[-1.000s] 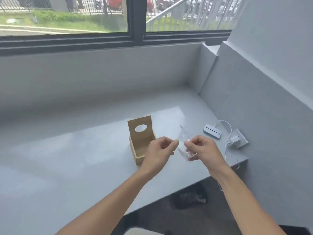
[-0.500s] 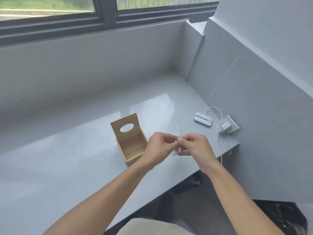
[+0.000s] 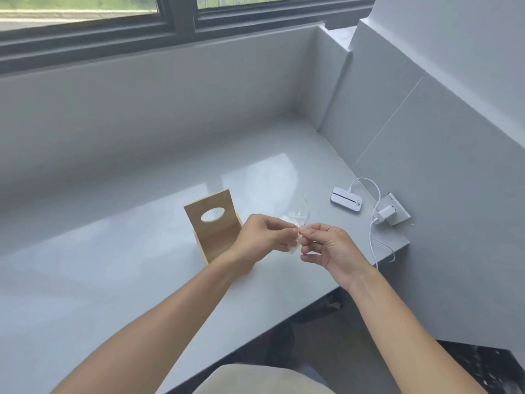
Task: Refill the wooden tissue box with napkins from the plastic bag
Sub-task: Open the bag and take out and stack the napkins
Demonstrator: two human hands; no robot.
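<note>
Your left hand and your right hand meet in front of you above the grey counter, fingertips nearly touching. Both are pinched closed on the clear plastic bag, thumb against forefinger on each side, with the other fingers curled loosely under. The bag is thin and see-through (hard to make out against the pale surface); its upper part rises as a curved flap just above your hands, and a small crumpled bit hangs below the pinch. You cannot tell whether any napkins are inside it.

The wooden tissue box stands on the counter just left of your left hand, partly hidden behind that wrist. Its lid, with the oval slot, stands upright at the back, and the compartment in front of it is open.

Further right, near the wall, a small white device lies flat on the counter. A white cable runs from it to a white charger plugged into a socket plate.
</note>
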